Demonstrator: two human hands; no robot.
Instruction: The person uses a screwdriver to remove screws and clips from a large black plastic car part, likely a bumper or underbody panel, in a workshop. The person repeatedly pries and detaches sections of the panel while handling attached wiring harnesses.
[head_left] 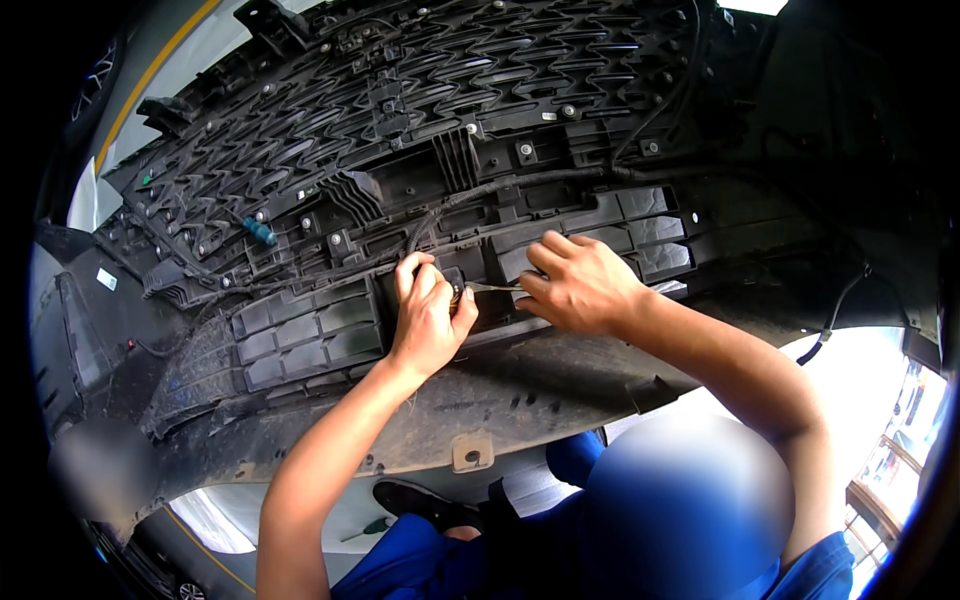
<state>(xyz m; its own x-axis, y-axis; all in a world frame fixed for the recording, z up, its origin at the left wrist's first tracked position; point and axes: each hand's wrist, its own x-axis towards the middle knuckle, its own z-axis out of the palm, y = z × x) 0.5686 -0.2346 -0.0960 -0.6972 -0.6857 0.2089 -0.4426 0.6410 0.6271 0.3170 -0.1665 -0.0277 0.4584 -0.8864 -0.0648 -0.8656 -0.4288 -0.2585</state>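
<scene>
Blue trousers (420, 560) nearest, at lower edge. Above: dusty lower bumper panel (520, 400). Left hand (430, 310) clenched on small dark connector (455, 290) at centre slot of bumper inner side. Right hand (580, 285) just beside, fingers pinching thin strip (495, 288) that runs to connector. Wiring harness (500, 190) routed above hands. Farther up: black mesh grille (400, 100), blue clip (260, 232) at left.

Small part under the left hand (428, 318), frame centre: mostly covered by the fingers, kind unreadable. Thin pale strip (492, 288) between the hands: too slim to identify. Grille panel (330, 120): upper edge cut by the frame top. Blurred patch (690, 500), lower right: contents indistinct. Wiring (835, 320), right side: runs into shadow.
</scene>
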